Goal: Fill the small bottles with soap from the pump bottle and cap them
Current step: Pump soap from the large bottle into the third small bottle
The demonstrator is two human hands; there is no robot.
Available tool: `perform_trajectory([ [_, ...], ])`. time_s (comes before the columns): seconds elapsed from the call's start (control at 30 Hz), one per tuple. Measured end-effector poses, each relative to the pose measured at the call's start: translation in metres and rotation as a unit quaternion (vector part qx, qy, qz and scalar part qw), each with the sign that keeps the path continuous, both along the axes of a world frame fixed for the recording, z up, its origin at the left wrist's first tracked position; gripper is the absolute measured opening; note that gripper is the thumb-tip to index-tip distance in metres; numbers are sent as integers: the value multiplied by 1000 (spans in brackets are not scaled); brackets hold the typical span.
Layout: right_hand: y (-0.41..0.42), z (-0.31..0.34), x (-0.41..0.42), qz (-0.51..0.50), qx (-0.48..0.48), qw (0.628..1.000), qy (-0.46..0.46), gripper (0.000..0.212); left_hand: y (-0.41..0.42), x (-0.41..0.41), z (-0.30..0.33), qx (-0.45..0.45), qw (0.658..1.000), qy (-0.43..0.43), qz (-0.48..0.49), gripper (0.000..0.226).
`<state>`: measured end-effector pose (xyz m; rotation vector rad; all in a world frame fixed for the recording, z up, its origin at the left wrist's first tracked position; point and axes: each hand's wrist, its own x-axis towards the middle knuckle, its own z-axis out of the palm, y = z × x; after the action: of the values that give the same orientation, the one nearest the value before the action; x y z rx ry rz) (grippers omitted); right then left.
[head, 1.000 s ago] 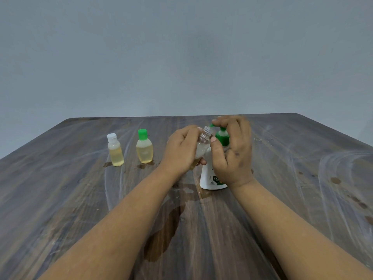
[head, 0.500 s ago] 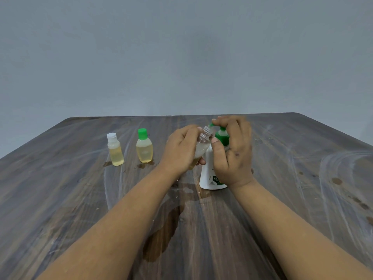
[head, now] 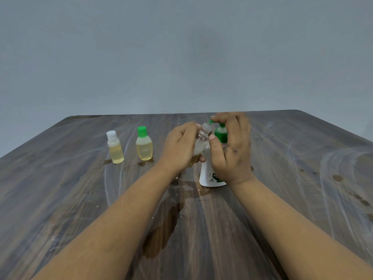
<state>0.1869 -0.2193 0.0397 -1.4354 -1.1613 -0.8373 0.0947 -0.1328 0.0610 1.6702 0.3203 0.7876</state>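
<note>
Soap bottle with the pump (head: 210, 174): white body, green collar and pump head, upright on the wooden table (head: 302, 178), right of centre. Right hand (head: 232, 150) is draped over it from above, fingers curled down on the pump head, thumb alongside the neck; hand is slightly blurred.

Open small bottle (head: 201, 142): clear, uncapped, threaded neck showing, tilted with its mouth up against the pump spout. A little yellowish liquid sits at its low end. Left hand (head: 181, 148) is wrapped round its body, holding it off the table just left of the pump bottle.

Two capped small bottles stand upright farther left, side by side but apart: green-capped bottle (head: 144, 145) nearer the hands, white-capped bottle (head: 115, 148) beyond it. Both hold pale yellow liquid to about the shoulder.

Table surface: dark wet patches (head: 161, 229) between the forearms and small ones at the bases of the two capped bottles; whitish smears across the top. Plain grey wall (head: 181, 57) behind.
</note>
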Motion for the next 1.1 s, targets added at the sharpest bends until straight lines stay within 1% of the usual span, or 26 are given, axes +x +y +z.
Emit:
perform_trajectory([
  [0.13, 2, 2, 1, -4, 9, 1000, 10, 27, 0, 1, 0, -10, 1000, -2, -1, 35],
  [0.33, -2, 0, -1, 11, -6, 1000, 12, 40, 2, 1, -1, 1, 1000, 4, 1, 36],
  [0.4, -2, 1, 0, 11, -5, 1000, 13, 40, 2, 1, -1, 6, 1000, 6, 4, 36],
  [0.67, 2, 5, 1, 0, 29, 999, 19, 18, -1, -1, 1, -8, 1000, 1, 0, 35],
  [0.73, 2, 4, 2, 4, 30, 999, 20, 18, -2, -2, 1, -7, 1000, 2, -2, 35],
  [0.83, 0, 1, 1, 13, 17, 1000, 8, 30, -1, 0, 0, -5, 1000, 0, -4, 36],
  [0.9, 0, 0, 1, 11, 12, 1000, 2, 34, -1, 0, 0, -3, 1000, 0, -9, 43],
  [0.97, 0, 0, 1, 9, 15, 1000, -3, 32, -1, 0, 1, -2, 1000, 3, -6, 46],
  [1.1, 2, 3, 2, 0, 22, 1000, 9, 23, 0, 0, 0, 3, 1000, 5, 5, 35],
])
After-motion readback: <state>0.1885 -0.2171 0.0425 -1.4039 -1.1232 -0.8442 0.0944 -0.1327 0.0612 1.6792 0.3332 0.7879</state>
